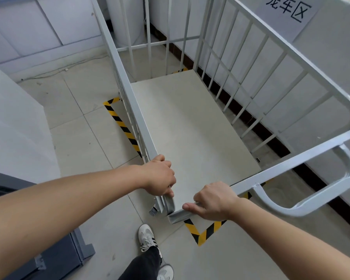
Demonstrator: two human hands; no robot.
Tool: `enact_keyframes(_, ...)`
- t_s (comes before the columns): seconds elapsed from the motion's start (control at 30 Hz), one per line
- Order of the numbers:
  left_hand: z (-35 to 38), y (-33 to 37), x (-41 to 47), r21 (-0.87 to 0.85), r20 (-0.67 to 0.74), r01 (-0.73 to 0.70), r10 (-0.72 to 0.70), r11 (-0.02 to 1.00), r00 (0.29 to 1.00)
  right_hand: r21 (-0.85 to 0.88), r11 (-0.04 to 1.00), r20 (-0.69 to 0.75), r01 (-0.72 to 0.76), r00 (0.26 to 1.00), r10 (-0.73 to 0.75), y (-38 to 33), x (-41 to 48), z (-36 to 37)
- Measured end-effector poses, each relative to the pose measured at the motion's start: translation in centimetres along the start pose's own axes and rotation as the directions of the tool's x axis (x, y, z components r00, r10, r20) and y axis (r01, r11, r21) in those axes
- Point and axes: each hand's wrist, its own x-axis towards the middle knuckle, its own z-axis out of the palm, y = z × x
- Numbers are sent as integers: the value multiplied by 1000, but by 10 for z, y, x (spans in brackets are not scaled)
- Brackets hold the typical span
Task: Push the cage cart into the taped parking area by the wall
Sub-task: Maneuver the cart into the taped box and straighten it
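Clearly the cage cart (190, 126) sits mostly inside the striped floor tape (121, 126), close beside the wall (321, 63) on the right. The left hand (160, 176) and right hand (214, 201) are clenched around its near top rails. It looks rigid, steel-heavy, free-rolling; those rails give control.

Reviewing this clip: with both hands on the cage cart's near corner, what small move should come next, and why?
Probably a short push forward and slightly right. The left hand grips the side rail and the right hand the end rail of the cage cart. The yellow-black tape corner lies just beyond the cart's near corner, and the left tape line runs under the cart's side, so it looks almost parked.
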Motion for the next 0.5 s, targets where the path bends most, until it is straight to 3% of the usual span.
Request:
enact_keyframes(0.23, -4, 0, 9, 24, 131, 41, -44, 999, 990, 87, 996, 139, 34, 989, -46, 8, 2, -10)
enact_keyframes(0.5, -36, 17, 29, -7, 336, 221, -206, 975, 919, 158, 987, 23, -28, 999, 24, 72, -8, -31)
